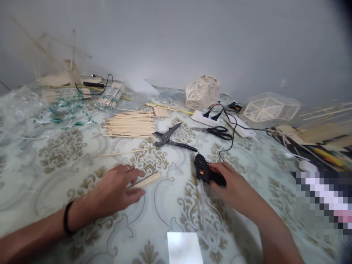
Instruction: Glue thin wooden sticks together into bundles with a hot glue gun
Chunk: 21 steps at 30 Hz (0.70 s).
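Note:
My left hand (pixel 119 189) has its thumb and fingers around a small bundle of short wooden sticks (pixel 150 180), low over the patterned tablecloth. My right hand (pixel 229 183) grips a black hot glue gun (pixel 201 167) by its handle; a pale glue stick (pixel 202 205) extends from its rear toward me. Beyond my hands lie black-handled cutters (pixel 167 138) with their jaws apart, and one loose thin stick (pixel 123 152). A large stack of wooden sticks (pixel 130 124) sits just behind these. Near the front edge of the view is a white rectangular piece (pixel 184 247).
Scissors (pixel 220 132) and a white power strip (pixel 206 118) with black cords lie at the back right. Two stick-built polyhedral frames (pixel 202 91) stand by the wall. Plastic wrappers (pixel 63 110) and packed sticks (pixel 111 94) cover the back left.

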Available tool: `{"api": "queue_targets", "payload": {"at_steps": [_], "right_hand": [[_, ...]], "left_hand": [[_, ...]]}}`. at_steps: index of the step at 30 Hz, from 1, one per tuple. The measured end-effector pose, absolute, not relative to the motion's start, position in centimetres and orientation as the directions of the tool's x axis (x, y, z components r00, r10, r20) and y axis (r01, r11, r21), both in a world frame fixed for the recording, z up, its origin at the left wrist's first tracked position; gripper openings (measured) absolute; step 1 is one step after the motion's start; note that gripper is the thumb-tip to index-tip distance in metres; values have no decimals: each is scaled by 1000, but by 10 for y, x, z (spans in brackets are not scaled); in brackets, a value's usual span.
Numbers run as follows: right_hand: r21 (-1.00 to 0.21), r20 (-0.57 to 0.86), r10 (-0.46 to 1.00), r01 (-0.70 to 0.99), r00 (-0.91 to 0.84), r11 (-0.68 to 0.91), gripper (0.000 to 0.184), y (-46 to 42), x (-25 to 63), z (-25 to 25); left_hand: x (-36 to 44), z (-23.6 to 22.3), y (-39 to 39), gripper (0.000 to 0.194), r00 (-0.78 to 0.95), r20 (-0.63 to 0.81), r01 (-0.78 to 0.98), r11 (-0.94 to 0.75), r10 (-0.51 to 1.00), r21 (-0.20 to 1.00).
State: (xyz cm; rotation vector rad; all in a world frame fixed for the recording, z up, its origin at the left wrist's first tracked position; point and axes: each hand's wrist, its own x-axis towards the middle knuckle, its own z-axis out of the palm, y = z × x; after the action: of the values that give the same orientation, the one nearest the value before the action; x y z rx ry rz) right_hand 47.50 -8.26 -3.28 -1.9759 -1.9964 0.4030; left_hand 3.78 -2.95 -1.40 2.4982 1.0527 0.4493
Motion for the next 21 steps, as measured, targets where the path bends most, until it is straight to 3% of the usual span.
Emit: {"api": "queue_targets", "payload": {"at_steps": [5,9,11,13,17,19,21], "right_hand": [[-461,-38,999,886,23,-38,38,-74,473,-40],[-522,-57,998,850,40,-64,39,-82,469,-37],[-549,-66,997,833,45,-73,38,-86,464,-34],[-576,-71,997,814,41,-75,39,-88,458,-31],[-624,-76,996,777,39,-78,37,-89,444,-23],[-645,-81,996,759,41,-84,37,-89,436,-18],[-671,-86,996,737,31,-81,37,-89,427,-11]], "left_hand": [[31,20,-35,26,835,74,434,-735,545,521],[24,29,-31,76,942,127,222,-861,311,458],[25,24,-30,86,962,137,163,-901,235,402],[32,16,-31,67,971,164,111,-933,176,342],[49,0,-41,18,960,197,152,-963,197,222],[56,-8,-48,5,949,193,216,-962,248,169],[61,-15,-53,12,933,183,292,-949,310,121]]}}
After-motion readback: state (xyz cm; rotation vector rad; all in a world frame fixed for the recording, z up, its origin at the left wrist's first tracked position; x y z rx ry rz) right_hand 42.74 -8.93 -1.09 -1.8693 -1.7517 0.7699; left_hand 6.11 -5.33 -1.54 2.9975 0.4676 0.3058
